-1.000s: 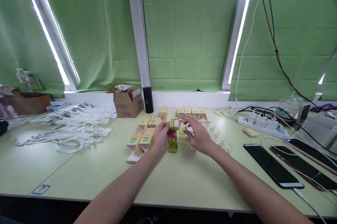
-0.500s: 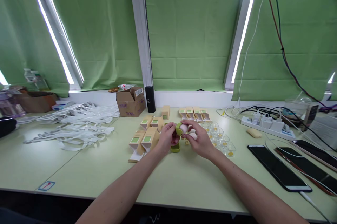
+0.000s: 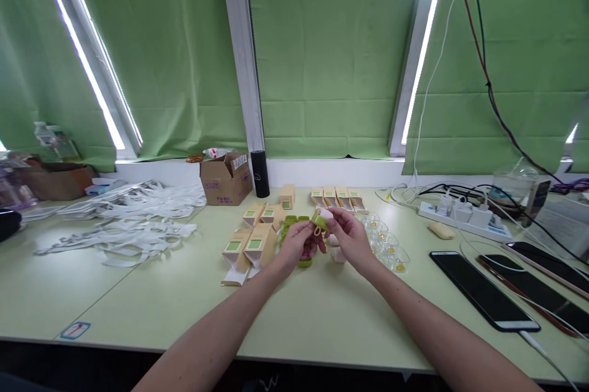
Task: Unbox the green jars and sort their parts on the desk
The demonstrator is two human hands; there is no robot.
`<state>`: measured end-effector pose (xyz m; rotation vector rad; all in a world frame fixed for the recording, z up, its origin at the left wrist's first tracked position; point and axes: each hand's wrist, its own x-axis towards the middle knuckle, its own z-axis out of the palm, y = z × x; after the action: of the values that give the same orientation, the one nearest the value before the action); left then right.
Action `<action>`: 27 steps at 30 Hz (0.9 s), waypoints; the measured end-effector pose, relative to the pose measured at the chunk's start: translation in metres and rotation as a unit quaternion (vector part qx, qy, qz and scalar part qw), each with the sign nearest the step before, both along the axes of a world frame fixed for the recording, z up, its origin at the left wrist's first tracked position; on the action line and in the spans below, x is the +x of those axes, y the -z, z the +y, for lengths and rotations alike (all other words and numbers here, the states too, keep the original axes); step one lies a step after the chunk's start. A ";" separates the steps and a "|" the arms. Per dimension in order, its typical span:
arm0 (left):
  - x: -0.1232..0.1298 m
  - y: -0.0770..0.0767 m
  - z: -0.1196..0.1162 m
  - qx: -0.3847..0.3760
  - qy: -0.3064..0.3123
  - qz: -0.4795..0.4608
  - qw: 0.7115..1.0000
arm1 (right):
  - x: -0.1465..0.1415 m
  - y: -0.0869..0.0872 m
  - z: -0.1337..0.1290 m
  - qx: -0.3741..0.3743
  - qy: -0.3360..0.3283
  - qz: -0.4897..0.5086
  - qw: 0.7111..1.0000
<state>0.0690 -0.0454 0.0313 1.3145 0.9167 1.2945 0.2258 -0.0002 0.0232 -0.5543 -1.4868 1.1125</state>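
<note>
Between my hands is a small green case with a white piece at its upper right and a beige loop below. My left hand grips the green case from the left, fingers closed. My right hand pinches the white piece from the right. Several green cases lie behind my left hand, partly hidden. White pieces sit under my right hand. Clear cups with yellow centres stand to the right. Beige boxes with green labels stand at the left.
More beige boxes stand behind. White straps, a cardboard box and a black cylinder are farther left. At the right lie phones, a power strip with cables, and a beige oval object.
The green case and white piece have tilted, and the beige loop now shows below them. More green cases and a white piece have come into sight around my hands. The view has shifted slightly.
</note>
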 end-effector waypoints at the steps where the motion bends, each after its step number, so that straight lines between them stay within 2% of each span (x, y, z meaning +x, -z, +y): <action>1: 0.000 0.000 0.000 0.011 -0.018 0.002 1.000 | 0.000 0.000 0.002 -0.011 0.001 0.003 1.000; 6: 0.000 -0.001 0.003 0.047 -0.116 -0.022 0.992 | 0.001 0.003 0.007 -0.036 0.017 -0.002 0.999; 10: -0.001 -0.001 0.006 0.064 -0.145 -0.007 0.987 | 0.002 0.007 0.004 0.027 0.064 -0.061 0.996; 14: -0.002 0.001 0.008 0.073 -0.153 0.012 0.985 | 0.006 0.008 0.003 0.121 0.116 -0.149 0.975; 18: -0.002 0.001 0.007 0.073 -0.146 0.008 0.987 | 0.009 0.008 0.005 0.167 0.139 -0.183 0.959; 24: 0.000 0.001 0.006 0.086 -0.143 -0.023 0.986 | 0.011 0.010 0.005 0.271 0.154 -0.187 0.932; 27: 0.001 0.001 0.007 0.108 -0.150 -0.022 0.983 | 0.013 0.010 0.004 0.298 0.165 -0.192 0.920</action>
<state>0.0697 -0.0389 0.0298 1.3420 0.9911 1.6888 0.2384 0.0034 0.0130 -0.5775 -1.8772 0.2568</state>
